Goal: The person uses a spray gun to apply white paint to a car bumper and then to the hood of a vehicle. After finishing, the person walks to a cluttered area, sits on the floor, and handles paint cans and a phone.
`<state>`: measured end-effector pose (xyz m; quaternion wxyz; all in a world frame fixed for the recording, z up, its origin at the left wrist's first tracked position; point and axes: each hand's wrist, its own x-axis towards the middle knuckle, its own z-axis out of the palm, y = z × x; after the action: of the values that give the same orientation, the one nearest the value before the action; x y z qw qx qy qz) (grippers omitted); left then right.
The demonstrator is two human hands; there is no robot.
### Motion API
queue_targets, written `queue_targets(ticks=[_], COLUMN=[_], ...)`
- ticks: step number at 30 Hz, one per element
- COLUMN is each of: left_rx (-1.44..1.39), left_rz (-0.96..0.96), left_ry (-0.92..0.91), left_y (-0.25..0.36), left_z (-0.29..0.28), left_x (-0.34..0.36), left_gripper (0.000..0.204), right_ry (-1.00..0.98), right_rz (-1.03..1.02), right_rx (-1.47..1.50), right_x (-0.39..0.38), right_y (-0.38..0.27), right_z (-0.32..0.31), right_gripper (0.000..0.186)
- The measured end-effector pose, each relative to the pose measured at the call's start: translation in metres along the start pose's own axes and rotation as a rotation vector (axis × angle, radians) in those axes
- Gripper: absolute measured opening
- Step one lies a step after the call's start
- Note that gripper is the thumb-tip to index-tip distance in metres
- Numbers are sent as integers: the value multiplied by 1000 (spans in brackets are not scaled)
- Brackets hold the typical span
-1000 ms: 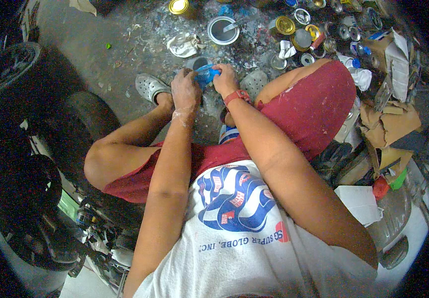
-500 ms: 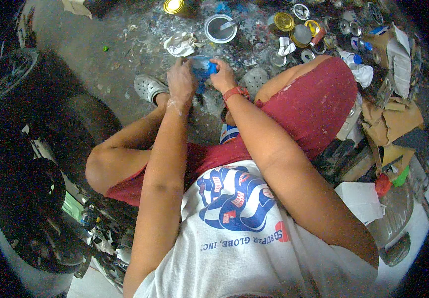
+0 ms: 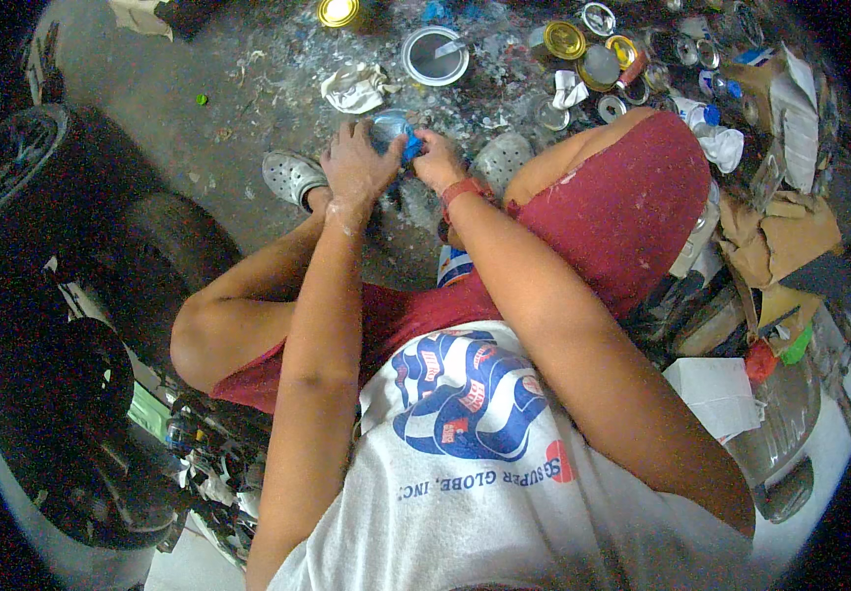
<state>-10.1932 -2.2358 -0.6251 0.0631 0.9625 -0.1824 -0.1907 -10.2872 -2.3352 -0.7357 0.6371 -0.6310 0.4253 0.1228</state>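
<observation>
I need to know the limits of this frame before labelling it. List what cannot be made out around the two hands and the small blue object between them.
- Small blue object, head view: mostly covered by the left hand and right hand; its kind is unclear.
- Fingertips of both hands: wrapped around it, grip hidden.
- Round metal tins at the top: too small to read contents.
- Grey perforated shoe: partly behind the left forearm.

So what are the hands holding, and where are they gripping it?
Both the left hand and right hand clasp a small blue object by its sides; what it is cannot be told.
</observation>
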Motion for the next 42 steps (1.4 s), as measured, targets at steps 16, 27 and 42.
queue_targets(ticks=[16, 27, 42], left_rx=[-39, -122, -136], left_rz=[-173, 18, -9], left_ry=[155, 157, 127], left_y=[-24, -32, -20], left_z=[17, 10, 2], left_x=[-40, -46, -45], left_gripper=[96, 103, 96], right_ry=[591, 258, 278], right_rz=[-456, -690, -536], right_rx=[-260, -625, -970], right_x=[-9, 81, 67], right_y=[-57, -112, -123], right_z=[-32, -95, -146], right_gripper=[107, 133, 135])
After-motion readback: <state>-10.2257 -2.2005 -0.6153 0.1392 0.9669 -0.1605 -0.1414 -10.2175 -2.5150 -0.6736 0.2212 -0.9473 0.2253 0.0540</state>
